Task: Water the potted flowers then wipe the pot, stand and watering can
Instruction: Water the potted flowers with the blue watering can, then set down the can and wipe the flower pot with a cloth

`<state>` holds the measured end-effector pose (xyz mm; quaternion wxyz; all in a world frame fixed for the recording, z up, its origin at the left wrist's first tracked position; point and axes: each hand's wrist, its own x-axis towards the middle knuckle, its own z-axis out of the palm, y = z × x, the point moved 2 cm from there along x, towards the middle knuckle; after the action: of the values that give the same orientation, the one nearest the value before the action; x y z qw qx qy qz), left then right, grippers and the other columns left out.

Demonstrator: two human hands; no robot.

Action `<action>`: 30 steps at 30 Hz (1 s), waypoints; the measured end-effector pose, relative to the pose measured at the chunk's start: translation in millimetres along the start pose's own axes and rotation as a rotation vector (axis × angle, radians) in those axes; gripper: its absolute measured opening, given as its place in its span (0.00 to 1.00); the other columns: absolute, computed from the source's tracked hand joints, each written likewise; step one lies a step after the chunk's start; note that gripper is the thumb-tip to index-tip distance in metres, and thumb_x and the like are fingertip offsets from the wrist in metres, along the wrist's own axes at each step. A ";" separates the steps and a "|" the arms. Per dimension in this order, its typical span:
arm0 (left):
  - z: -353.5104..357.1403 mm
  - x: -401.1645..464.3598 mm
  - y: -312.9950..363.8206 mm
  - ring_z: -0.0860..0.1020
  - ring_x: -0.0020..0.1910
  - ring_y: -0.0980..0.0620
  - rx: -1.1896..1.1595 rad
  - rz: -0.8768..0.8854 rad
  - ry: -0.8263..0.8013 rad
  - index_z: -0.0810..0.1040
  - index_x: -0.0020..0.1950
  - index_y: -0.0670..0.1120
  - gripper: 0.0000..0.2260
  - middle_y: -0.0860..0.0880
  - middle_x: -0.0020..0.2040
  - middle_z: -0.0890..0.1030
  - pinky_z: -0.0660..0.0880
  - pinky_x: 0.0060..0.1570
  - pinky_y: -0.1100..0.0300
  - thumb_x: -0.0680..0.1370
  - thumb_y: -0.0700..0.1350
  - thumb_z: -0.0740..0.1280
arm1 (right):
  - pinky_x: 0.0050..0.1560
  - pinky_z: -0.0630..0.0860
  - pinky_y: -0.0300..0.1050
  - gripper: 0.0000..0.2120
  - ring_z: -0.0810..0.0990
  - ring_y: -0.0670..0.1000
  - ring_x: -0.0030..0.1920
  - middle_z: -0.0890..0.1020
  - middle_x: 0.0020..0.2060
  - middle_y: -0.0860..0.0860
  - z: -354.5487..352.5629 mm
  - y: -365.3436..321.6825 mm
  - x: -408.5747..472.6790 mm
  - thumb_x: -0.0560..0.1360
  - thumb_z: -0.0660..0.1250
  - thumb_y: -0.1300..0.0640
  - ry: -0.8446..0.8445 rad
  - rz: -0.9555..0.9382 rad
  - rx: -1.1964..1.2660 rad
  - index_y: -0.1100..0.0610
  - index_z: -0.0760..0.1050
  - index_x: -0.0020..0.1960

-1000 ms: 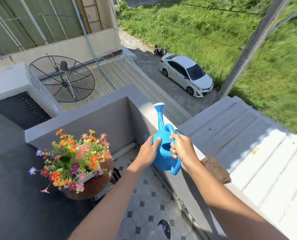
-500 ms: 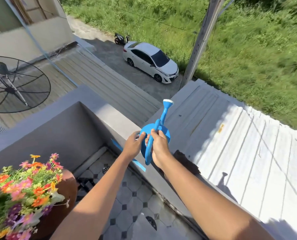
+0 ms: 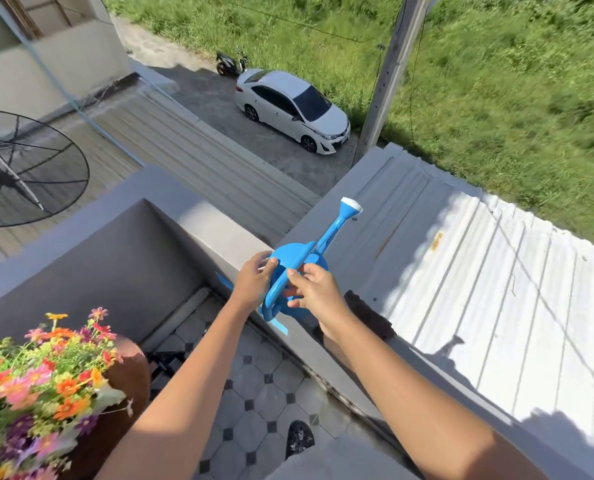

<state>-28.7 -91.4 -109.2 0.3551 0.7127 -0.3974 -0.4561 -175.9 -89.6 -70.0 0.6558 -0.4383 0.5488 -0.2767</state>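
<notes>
A blue watering can (image 3: 306, 258) with a white-tipped spout sits on the grey balcony ledge (image 3: 219, 230), spout aimed up and to the right over the metal roof. My left hand (image 3: 254, 282) grips its left side near the handle. My right hand (image 3: 318, 292) holds its right side, fingers on the handle. A brown pot (image 3: 129, 375) filled with orange, pink and purple flowers (image 3: 46, 375) stands at the lower left. A dark brown cloth (image 3: 368, 317) lies on the ledge just behind my right wrist. The stand under the pot is hidden.
A tiled balcony floor (image 3: 254, 393) lies below, with a dark shoe (image 3: 299, 438) on it. A white corrugated roof (image 3: 479, 289) stretches right of the ledge. Far below are a white car (image 3: 292, 109), a scooter and grass. A satellite dish (image 3: 22, 168) sits at the left.
The can has swung from upright to lying with its spout pointing right over the roof. My view has shifted right, so the flowers have slid to the lower left.
</notes>
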 end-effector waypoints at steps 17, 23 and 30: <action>125.5 -71.1 13.0 0.77 0.56 0.46 0.495 0.333 -0.138 0.73 0.62 0.45 0.14 0.46 0.57 0.79 0.76 0.57 0.49 0.78 0.48 0.65 | 0.58 0.78 0.55 0.15 0.81 0.54 0.54 0.83 0.52 0.51 -112.6 114.7 -29.8 0.72 0.61 0.62 0.458 0.143 -0.355 0.52 0.79 0.54; 153.6 -69.4 -20.8 0.76 0.61 0.39 0.631 0.027 -0.195 0.68 0.64 0.41 0.19 0.39 0.62 0.76 0.75 0.62 0.47 0.77 0.48 0.67 | 0.61 0.76 0.48 0.16 0.80 0.52 0.54 0.82 0.54 0.53 -119.5 138.0 -45.6 0.73 0.63 0.67 0.442 0.155 -0.395 0.57 0.77 0.58; 139.9 -71.1 -33.3 0.80 0.54 0.40 0.410 -0.136 -0.243 0.78 0.56 0.37 0.13 0.39 0.54 0.82 0.75 0.52 0.54 0.75 0.42 0.70 | 0.59 0.77 0.46 0.17 0.80 0.52 0.52 0.81 0.55 0.54 -113.5 140.7 -61.1 0.73 0.64 0.68 0.403 0.116 -0.446 0.57 0.77 0.61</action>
<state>-170.1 -33.8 -158.4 0.1213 0.7350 -0.4723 -0.4712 -316.8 -3.7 -166.0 0.4363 -0.4756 0.7391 -0.1927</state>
